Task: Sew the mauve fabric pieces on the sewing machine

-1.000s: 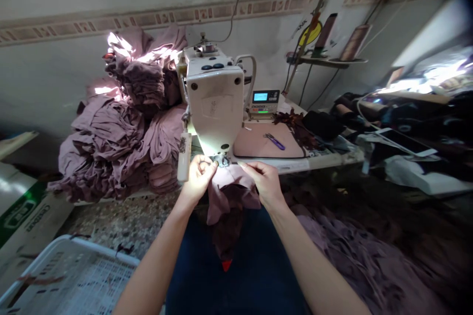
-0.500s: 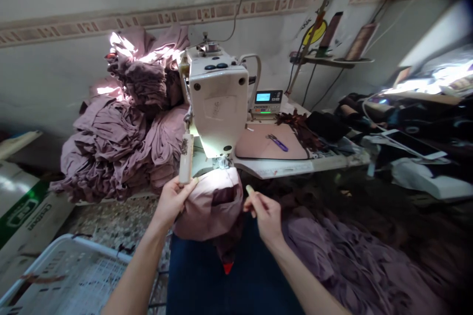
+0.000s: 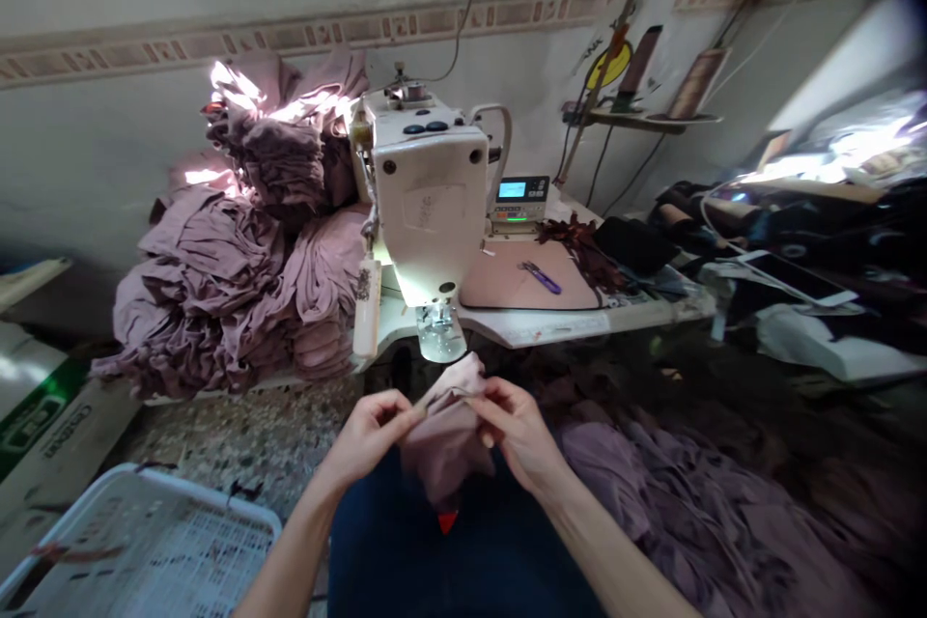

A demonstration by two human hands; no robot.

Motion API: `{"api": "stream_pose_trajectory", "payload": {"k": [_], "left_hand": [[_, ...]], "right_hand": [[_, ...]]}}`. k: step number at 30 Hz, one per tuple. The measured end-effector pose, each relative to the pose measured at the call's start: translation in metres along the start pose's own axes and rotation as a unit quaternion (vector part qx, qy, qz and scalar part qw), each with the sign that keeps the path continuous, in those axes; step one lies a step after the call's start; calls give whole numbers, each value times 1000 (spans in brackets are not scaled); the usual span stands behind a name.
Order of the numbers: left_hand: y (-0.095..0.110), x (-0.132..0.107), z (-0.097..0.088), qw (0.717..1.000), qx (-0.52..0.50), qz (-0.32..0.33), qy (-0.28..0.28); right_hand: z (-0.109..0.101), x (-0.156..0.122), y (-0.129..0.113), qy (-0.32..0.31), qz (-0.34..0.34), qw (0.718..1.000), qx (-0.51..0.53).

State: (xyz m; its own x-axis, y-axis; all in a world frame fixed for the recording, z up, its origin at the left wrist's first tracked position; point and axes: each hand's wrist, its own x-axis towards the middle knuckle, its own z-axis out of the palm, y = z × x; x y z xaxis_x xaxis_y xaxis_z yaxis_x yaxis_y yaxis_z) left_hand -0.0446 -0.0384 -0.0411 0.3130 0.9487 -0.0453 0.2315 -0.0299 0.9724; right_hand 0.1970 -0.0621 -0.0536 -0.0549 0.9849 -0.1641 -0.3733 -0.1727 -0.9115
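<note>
A mauve fabric piece (image 3: pixel 449 449) hangs between my hands over my lap, below the sewing machine (image 3: pixel 431 203). My left hand (image 3: pixel 373 430) pinches its left edge between thumb and fingers. On the other side, my right hand (image 3: pixel 514 420) is closed on the upper right edge. The cloth is apart from the machine's needle area (image 3: pixel 440 317), whose lit metal plate (image 3: pixel 441 345) shows bare. A small red tip (image 3: pixel 448 522) shows under the fabric's lower end.
Stacked mauve garments (image 3: pixel 210 261) stand left of the machine. A purple-handled thread snipper (image 3: pixel 543 278) lies on the pinkish mat (image 3: pixel 499 285) at right. A white plastic basket (image 3: pixel 195 490) is at lower left; more mauve cloth (image 3: pixel 652 492) is heaped at lower right.
The fabric has come off the machine's sewing area and moved down toward my lap. My right hand, earlier beside the cloth, now grips it; my left hand has moved lower and right.
</note>
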Motion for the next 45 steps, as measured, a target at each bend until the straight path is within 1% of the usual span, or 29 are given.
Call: {"api": "stream_pose_trajectory", "payload": {"k": [1,2,3,4,5,6,7,8,9,10,11,12,13,15,17,20,23,24,25,26,28,30,32,34,37,41,43,45], "left_hand": [[-1,-4,-1,999,21,8,-23],[0,-6,0,999,36,17,-20],[2,-7,1,999,40,23,0],[4,-7,4,999,33,27,26],[6,-6,8,999,18,26,37],[9,-6,14,1000,1,22,21],[11,-5,20,999,-13,18,-25],[12,-5,26,996,-22,11,-90],[12,-5,31,987,-29,3,-156],[12,-6,35,978,-33,-7,-208],[10,-7,37,970,-37,-20,-238],[8,-8,37,968,-43,-33,-244],[6,-8,35,971,-49,-44,-232],[3,-10,29,980,-47,-55,-184],[4,-10,23,990,-33,-44,-130],[8,-9,18,998,-28,-13,-58],[13,-8,14,999,2,32,-25],[16,-7,12,998,32,55,-22],[19,-6,10,995,66,79,-20],[22,-5,9,990,97,102,-19],[30,-2,7,982,133,137,-11],[37,2,8,980,127,154,9],[43,6,10,983,98,151,34],[46,12,13,987,67,133,61],[49,22,15,989,46,98,100],[53,38,12,986,39,55,155],[55,46,11,985,16,48,165],[55,53,11,986,-23,49,161]], "right_hand": [[-7,-3,-8,-11,-18,998,-52],[-11,-6,-16,-32,-41,992,-114],[-13,-10,-23,-61,-66,979,-182],[-14,-13,-29,-95,-91,961,-244],[-12,-16,-34,-132,-110,940,-296],[-9,-19,-39,-168,-123,919,-334],[-7,-21,-43,-204,-128,902,-359],[-5,-23,-47,-238,-130,887,-373],[-5,-23,-50,-265,-132,876,-382],[-6,-23,-53,-280,-133,869,-386],[-9,-22,-56,-284,-132,866,-389],[-13,-21,-58,-280,-128,867,-391],[-18,-19,-60,-271,-122,871,-391],[-26,-14,-61,-236,-107,888,-379],[-31,-11,-58,-193,-102,910,-353],[-29,-7,-49,-128,-102,939,-302],[-21,-7,-45,-88,-53,962,-251],[-18,-8,-45,-78,-51,964,-247],[-15,-9,-47,-68,-69,963,-253],[-12,-9,-50,-56,-105,956,-267],[-6,-11,-56,-24,-195,933,-300],[-2,-10,-62,8,-249,915,-317],[0,-6,-66,32,-259,914,-312],[1,2,-67,47,-246,922,-294],[0,18,-66,54,-203,944,-254],[-2,38,-62,60,-147,970,-185],[-3,44,-61,71,-140,974,-163],[-4,49,-60,87,-145,974,-153]]}}
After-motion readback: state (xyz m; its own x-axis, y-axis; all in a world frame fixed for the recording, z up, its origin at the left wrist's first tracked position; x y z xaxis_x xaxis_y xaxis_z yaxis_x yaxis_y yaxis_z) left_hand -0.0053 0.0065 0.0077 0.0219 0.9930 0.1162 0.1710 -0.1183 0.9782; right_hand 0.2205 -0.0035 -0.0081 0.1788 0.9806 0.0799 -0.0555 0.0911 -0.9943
